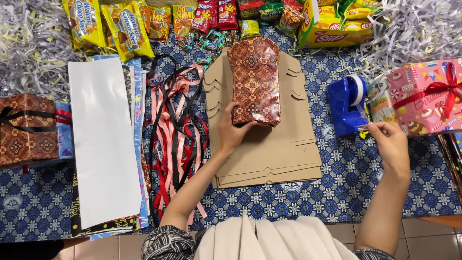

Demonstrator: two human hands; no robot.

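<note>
Wrapped box [254, 79] on cardboard stack [269, 159]; ribbons [175, 125] left, tape dispenser [347, 106] right.

Hidden: near end of wrapped box [254, 79] under left hand [232, 132] | tape strip at right hand [391, 140] fingertips too thin to tell | pink gift [426, 96] beyond that hand cut by right edge | snack packets [120, 24] cut by top edge
</note>
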